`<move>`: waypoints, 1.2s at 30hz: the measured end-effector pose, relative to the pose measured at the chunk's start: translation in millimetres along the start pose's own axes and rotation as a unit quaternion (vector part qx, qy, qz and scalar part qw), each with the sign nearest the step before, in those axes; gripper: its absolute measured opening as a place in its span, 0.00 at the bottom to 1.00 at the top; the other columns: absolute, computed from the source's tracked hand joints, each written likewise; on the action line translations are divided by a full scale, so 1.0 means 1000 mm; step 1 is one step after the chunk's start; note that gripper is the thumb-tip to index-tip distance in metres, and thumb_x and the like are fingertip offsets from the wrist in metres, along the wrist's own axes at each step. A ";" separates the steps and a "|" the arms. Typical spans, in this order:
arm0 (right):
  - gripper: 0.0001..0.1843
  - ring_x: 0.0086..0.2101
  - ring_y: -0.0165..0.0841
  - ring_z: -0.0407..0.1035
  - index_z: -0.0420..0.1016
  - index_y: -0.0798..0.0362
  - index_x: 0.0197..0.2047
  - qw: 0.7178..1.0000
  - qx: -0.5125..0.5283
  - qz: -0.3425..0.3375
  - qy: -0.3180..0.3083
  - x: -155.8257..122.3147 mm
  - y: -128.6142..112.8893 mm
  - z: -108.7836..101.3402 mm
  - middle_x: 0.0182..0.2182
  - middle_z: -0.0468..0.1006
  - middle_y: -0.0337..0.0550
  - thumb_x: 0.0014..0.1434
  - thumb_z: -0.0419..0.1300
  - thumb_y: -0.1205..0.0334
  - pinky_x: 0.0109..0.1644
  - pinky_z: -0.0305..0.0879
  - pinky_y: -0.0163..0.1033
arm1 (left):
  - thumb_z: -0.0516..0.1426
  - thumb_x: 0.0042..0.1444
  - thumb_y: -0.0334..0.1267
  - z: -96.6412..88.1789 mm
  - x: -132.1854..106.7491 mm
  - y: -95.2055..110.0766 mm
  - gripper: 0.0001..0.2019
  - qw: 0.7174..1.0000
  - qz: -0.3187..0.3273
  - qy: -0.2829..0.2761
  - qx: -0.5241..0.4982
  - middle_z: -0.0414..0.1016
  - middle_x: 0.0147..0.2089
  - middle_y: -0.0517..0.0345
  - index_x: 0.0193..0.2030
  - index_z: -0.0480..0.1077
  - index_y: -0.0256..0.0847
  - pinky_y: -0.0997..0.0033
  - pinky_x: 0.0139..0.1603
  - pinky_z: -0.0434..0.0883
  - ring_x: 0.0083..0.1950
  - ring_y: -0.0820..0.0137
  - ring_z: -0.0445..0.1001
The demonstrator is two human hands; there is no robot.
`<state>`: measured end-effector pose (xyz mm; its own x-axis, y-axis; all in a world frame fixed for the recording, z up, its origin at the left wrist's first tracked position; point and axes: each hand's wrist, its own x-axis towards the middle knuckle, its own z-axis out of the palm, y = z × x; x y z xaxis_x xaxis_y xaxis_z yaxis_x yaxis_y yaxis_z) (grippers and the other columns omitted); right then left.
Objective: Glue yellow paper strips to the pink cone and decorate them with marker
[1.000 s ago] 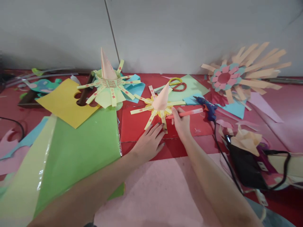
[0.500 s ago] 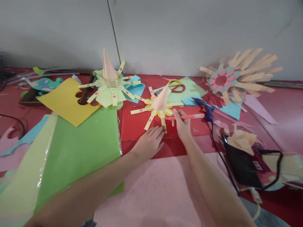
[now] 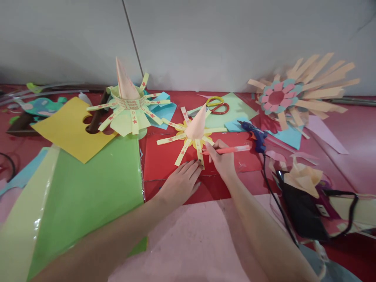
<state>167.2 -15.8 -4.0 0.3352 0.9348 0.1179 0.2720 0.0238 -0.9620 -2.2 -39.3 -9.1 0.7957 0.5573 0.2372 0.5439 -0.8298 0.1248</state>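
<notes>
1. Two forearms reach out over a pink sheet [image 3: 190, 235] at the near edge of the desk, with a large green sheet [image 3: 88, 188] just beside them on the left.
2. The left hand [image 3: 180, 182] lies open and flat, palm down on a red sheet [image 3: 164, 160]. Its fingertips touch the near end of one yellow strip [image 3: 199, 149].
3. The right hand [image 3: 221, 158] is closed around an orange pen [image 3: 232, 149], held almost level, with the tip on that strip just beyond the left fingertips.
4. The strip is one ray of a paper star [image 3: 172, 138] that has a pink cone [image 3: 196, 124] standing upright at its centre, just past both hands. By the look of it, marks are being drawn on the strip. More of them would need the strip pinned flat and short, light strokes.
5. Against a second ago, the pen tip sits slightly further out along the strip, nearer the person, and the right hand has drawn back with it. The left hand has kept its place.
6. Further off are a blue glue gun [image 3: 255, 135] to the right of the pen, scissors [image 3: 217, 105], a second cone star [image 3: 126, 107], and a fanned paper flower [image 3: 277, 98] by the wall.
</notes>
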 end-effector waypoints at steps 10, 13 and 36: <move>0.21 0.17 0.25 0.59 0.56 0.50 0.20 0.998 -0.045 -0.024 -0.035 0.000 0.004 0.000 0.12 0.61 0.29 0.56 0.58 0.51 0.26 0.58 0.33 | 0.46 0.64 0.37 0.003 0.000 -0.001 0.17 0.999 -0.012 -0.005 -0.031 0.69 0.57 0.47 0.56 0.63 0.32 0.61 0.61 0.63 0.61 0.62 0.64; 0.20 0.17 0.25 0.58 0.55 0.50 0.19 0.997 -0.055 -0.034 -0.041 0.000 0.005 0.000 0.12 0.61 0.29 0.56 0.58 0.53 0.26 0.57 0.33 | 0.47 0.64 0.37 0.003 0.000 -0.001 0.17 0.999 -0.015 0.004 -0.044 0.69 0.57 0.46 0.56 0.63 0.33 0.60 0.61 0.64 0.61 0.62 0.65; 0.18 0.21 0.27 0.64 0.51 0.49 0.19 0.997 -0.057 -0.054 0.000 0.002 0.012 0.000 0.13 0.55 0.29 0.56 0.55 0.59 0.28 0.61 0.32 | 0.51 0.62 0.36 0.003 0.000 -0.003 0.16 0.997 -0.019 0.012 -0.074 0.68 0.58 0.46 0.56 0.62 0.33 0.59 0.60 0.66 0.60 0.61 0.65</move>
<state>171.0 -13.2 -14.9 0.2982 0.9290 0.2189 0.4064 0.0839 -0.9098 -2.5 -36.8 -11.8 0.7674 0.5896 0.2520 0.5273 -0.8039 0.2753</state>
